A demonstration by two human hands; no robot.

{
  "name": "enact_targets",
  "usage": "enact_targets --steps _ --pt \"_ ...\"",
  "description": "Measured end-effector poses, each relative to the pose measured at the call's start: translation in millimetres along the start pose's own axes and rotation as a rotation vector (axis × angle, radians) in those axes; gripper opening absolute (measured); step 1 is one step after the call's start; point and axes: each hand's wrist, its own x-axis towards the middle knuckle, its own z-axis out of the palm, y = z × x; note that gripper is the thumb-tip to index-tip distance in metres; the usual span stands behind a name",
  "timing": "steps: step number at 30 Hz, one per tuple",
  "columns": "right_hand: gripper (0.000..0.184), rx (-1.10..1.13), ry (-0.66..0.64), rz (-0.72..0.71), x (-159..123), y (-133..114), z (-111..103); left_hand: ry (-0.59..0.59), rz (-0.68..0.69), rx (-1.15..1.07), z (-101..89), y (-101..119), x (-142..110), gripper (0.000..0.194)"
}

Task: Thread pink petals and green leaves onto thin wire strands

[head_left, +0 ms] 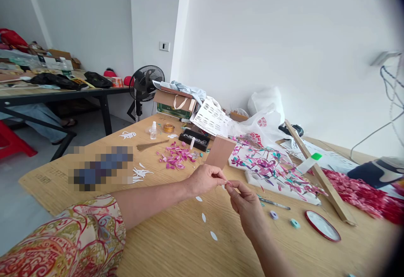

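Over the middle of the table, my left hand (205, 180) and my right hand (248, 206) meet with fingertips pinched together. Between them is a small, thin pink piece (228, 183), mostly hidden by the fingers; its exact kind does not show. A flat wooden block (220, 152) stands just behind my left hand. White leaf-shaped pieces (203, 217) lie in a loose row below the hands. Beyond my left wrist is a pile of loose magenta petals (176, 156). Flower sprays with magenta and teal petals (268, 159) rest on white foam to the right.
Right of my right hand lie a pen (274, 203), small tape rolls (273, 215) and a red-rimmed dish (322, 225). A wooden bar (334, 195) slants beside pink bundles (356, 191). A small bottle (153, 130), black tray (194, 139) and boxes (175, 104) stand further back.
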Motion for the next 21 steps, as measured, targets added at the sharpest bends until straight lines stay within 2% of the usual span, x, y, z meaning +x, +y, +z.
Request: enact_targets --steps 9,21 --pt "0.024 0.102 0.039 0.025 -3.5 -2.4 6.8 0.053 -0.011 0.136 1.7 -17.4 2.6 0.017" --pt "0.020 0.167 0.054 0.045 -3.5 -0.4 7.5 0.067 0.108 0.211 0.0 -12.2 1.0 0.012"
